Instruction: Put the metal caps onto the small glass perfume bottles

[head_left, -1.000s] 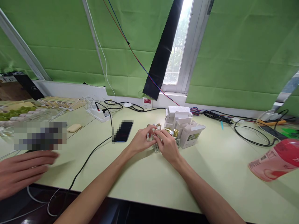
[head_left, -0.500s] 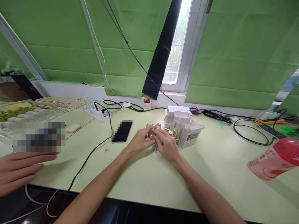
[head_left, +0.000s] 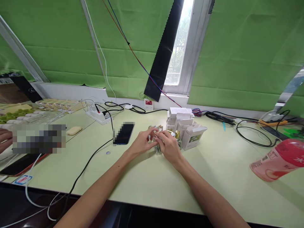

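Mid-frame, the left hand (head_left: pixel 142 142) and right hand (head_left: pixel 170 147) stay curled together at the glass bottles (head_left: pixel 157 150); what they pinch, I cannot tell; at left, a co-worker's hand (head_left: pixel 5 139) has withdrawn, baring a red-edged phone (head_left: pixel 20 164); the bottle handling looks undisturbed.

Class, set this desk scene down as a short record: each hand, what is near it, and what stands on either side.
Left hand: fingers bent at small glass bottles
Right hand: fingertips close to the left hand's
Grip: too hidden to tell
Beside bottles: white cartons
Left of hands: dark phone
Far right: pink container, red lid
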`<state>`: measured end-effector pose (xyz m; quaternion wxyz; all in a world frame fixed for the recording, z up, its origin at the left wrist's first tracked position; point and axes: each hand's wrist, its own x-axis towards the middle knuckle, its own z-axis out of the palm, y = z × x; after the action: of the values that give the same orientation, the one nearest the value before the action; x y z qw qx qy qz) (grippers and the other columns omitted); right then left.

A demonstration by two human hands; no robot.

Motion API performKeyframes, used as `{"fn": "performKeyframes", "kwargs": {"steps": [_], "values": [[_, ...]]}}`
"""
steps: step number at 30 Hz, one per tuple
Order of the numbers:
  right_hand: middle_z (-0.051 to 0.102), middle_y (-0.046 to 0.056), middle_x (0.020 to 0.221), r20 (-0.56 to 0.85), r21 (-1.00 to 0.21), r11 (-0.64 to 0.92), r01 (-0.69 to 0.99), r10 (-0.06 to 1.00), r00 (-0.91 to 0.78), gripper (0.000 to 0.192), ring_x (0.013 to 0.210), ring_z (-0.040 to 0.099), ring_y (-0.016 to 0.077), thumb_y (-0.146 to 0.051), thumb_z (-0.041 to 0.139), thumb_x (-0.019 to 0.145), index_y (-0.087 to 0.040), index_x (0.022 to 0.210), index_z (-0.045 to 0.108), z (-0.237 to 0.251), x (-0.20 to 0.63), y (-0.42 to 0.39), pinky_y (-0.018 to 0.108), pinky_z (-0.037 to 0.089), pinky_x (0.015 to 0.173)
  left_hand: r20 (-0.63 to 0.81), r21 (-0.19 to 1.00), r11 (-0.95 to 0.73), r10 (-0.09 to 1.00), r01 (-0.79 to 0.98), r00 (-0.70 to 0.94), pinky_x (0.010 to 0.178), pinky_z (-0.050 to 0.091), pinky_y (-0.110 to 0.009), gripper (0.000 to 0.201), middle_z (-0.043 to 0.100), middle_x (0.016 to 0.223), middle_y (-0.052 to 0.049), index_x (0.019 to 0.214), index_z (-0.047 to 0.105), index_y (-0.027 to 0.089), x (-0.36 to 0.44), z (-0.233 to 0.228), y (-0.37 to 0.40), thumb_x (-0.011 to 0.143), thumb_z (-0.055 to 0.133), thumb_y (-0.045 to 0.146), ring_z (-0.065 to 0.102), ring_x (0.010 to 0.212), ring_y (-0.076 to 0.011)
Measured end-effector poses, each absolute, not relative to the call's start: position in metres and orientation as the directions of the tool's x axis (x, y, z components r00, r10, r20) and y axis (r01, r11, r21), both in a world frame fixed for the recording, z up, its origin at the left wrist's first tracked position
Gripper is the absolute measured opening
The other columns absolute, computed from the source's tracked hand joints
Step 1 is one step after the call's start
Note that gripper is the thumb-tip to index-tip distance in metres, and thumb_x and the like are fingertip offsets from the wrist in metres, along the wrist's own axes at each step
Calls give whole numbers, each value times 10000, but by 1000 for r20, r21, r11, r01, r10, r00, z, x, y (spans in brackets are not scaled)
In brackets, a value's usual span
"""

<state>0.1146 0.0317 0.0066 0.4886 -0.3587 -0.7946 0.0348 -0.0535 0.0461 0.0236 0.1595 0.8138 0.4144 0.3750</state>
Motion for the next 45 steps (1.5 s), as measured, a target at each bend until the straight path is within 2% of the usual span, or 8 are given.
{"fn": "performKeyframes", "kwargs": {"steps": [7, 15, 23, 27, 31, 34, 39, 45], "values": [[674, 97, 1167, 785, -387, 801, 457, 546, -292, 274, 1010, 674, 197, -150, 439, 985, -198, 1180, 625, 7, 117, 32, 302, 554, 826, 444, 597, -592, 806, 541, 392, 612, 464, -218, 398, 645, 776, 41, 1171, 546, 229, -54, 27, 45, 796, 653, 309, 545, 648, -105], [675, 94, 1055, 773, -424, 787, 448, 572, -274, 253, 908, 676, 181, -146, 434, 983, -194, 1090, 658, 4, 117, 35, 281, 544, 777, 384, 657, -547, 835, 520, 394, 611, 468, -232, 417, 610, 790, 41, 1157, 563, 237, -53, 29, 45, 766, 685, 316, 551, 670, -115], [596, 49, 899, 740, -423, 723, 546, 623, -252, 187, 687, 612, 139, -246, 485, 991, -198, 944, 659, 7, 113, 35, 243, 486, 660, 391, 673, -544, 836, 501, 384, 603, 458, -223, 427, 591, 768, 48, 1163, 573, 239, -53, 28, 46, 744, 656, 247, 548, 693, -117], [621, 55, 934, 736, -420, 723, 548, 625, -261, 186, 735, 636, 143, -256, 489, 998, -198, 952, 660, 8, 114, 33, 240, 495, 680, 385, 672, -544, 836, 502, 391, 587, 448, -219, 423, 597, 762, 43, 1167, 576, 233, -53, 29, 45, 751, 650, 253, 536, 676, -114], [662, 80, 1073, 765, -411, 753, 514, 592, -254, 180, 869, 678, 168, -231, 502, 992, -210, 1072, 662, 7, 116, 30, 261, 535, 742, 376, 670, -540, 838, 509, 395, 594, 447, -230, 407, 618, 779, 38, 1171, 570, 233, -53, 30, 44, 776, 652, 292, 519, 649, -109], [659, 87, 1146, 777, -392, 765, 512, 573, -261, 253, 901, 689, 172, -182, 473, 986, -230, 1163, 647, 5, 118, 30, 270, 560, 749, 377, 665, -542, 837, 513, 396, 607, 459, -241, 416, 628, 799, 31, 1176, 569, 236, -52, 31, 44, 784, 664, 336, 529, 658, -115], [666, 89, 1094, 776, -405, 776, 484, 572, -268, 274, 880, 689, 166, -160, 434, 988, -220, 1130, 660, 2, 117, 33, 274, 569, 760, 369, 666, -536, 841, 519, 395, 610, 466, -242, 423, 617, 783, 31, 1171, 570, 232, -52, 32, 44, 770, 676, 316, 532, 657, -118], [642, 88, 996, 773, -431, 763, 481, 587, -240, 237, 828, 668, 167, -169, 427, 988, -197, 1032, 658, 2, 114, 33, 266, 543, 704, 374, 674, -540, 838, 504, 398, 610, 452, -221, 425, 553, 740, 51, 1159, 572, 231, -52, 33, 44, 745, 669, 248, 531, 687, -116]]}}
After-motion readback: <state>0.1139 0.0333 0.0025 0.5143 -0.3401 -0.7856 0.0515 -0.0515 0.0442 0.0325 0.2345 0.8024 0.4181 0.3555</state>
